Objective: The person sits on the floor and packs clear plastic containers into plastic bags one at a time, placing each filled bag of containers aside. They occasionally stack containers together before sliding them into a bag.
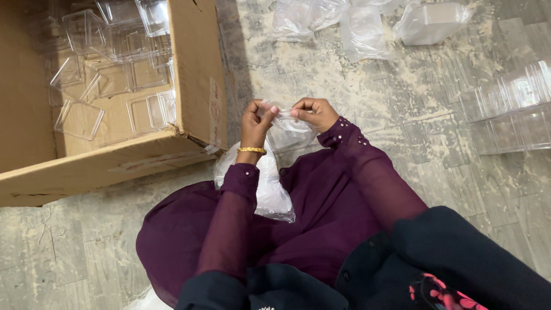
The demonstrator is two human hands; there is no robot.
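Person seated on floor, both hands on a clear plastic bag.

Big cardboard box point(115, 155) w/ clear plastic boxes point(115, 57) at left; more bags point(367, 26) lie ahead. Left hand point(256, 117) & right hand point(314, 113) pinch small bag point(287, 129) top edge, fingers clamped, just above lap.

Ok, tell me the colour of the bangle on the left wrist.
Gold: the bangle on the left wrist shows best in the head view.

Cardboard box point(195, 69) cut off top, left; clear boxes point(513, 109) cut by right edge; bag contents point(290, 132) indiscernible.
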